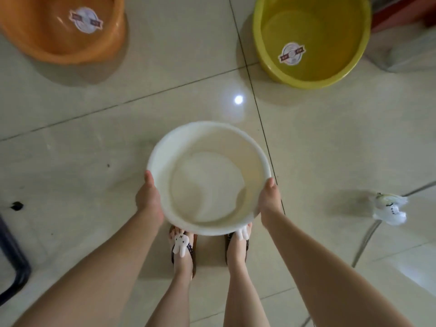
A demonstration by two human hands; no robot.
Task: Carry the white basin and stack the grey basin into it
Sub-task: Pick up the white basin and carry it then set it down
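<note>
White plastic basin point(208, 178) is up off the floor, held in front of the person at about the middle of the view, right above their feet in the sandals point(182, 246). Left hand point(149, 199) is clamped on the rim at the left side, right hand point(270, 199) on the rim at the right, thumbs hooked over the edge and the other fingers hidden underneath. So both grips are closed on the white basin, and it looks empty inside.

Progress-wise I'd say the carrying part is underway and the stacking part hasn't started. No grey basin anywhere in view, so I can't tell how far it is or which way. The only other basins showing are an orange one point(61, 29) at the top left and a yellow one point(311, 38) at the top right, both sitting on the tiled floor point(94, 161), both with a round sticker inside.

Room to move looks decent. There's an open stretch of tile straight ahead between the orange and yellow basins, and the held basin is well apart from both. Things to watch at the edges: a dark curved frame point(14, 260) at the lower left, a crumpled white bag or wrapper point(389, 210) on the floor to the right, and a thin cable point(368, 237) running near it. Picture is a bit blurry, so the finer details are hard to call.
</note>
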